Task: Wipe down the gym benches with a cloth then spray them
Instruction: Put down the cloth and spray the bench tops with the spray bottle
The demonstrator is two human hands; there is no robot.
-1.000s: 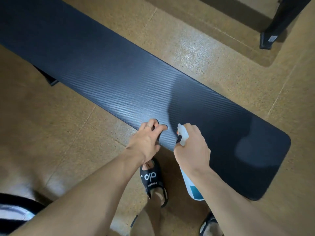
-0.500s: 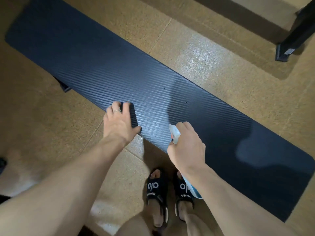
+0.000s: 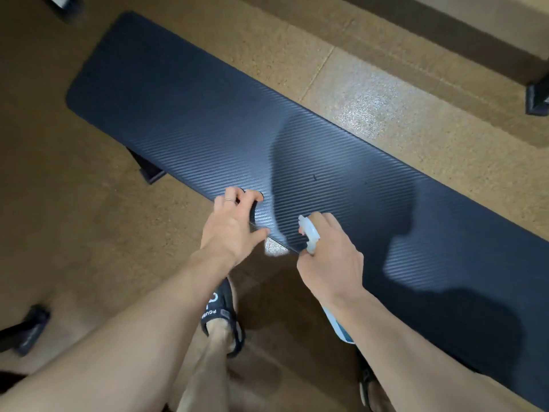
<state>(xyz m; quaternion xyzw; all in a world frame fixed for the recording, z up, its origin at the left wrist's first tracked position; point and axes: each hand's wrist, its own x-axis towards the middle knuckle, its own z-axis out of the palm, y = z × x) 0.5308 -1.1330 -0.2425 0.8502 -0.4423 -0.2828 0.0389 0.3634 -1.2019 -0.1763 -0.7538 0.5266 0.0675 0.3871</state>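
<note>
A long dark-blue padded bench [image 3: 341,173] with a ribbed surface runs diagonally from upper left to lower right. My left hand [image 3: 234,224] rests on its near edge, fingers curled over what looks like a small dark cloth [image 3: 253,210], mostly hidden under the fingers. Just to the right, my right hand [image 3: 329,257] grips a white spray bottle [image 3: 309,233]. The nozzle points over the bench's near edge, and the bottle's body [image 3: 341,331] hangs below my wrist.
The floor [image 3: 89,248] is tan and speckled. A bench leg [image 3: 148,171] shows under the left part. Black equipment feet stand at the far right [image 3: 537,96], top left [image 3: 62,4] and lower left [image 3: 26,331]. My feet in black slides [image 3: 221,316] stand beside the bench.
My left hand has slid right along the near edge toward my right hand and its fingers have curled. The view has shifted so the bench's left end shows. My right hand keeps the bottle.
</note>
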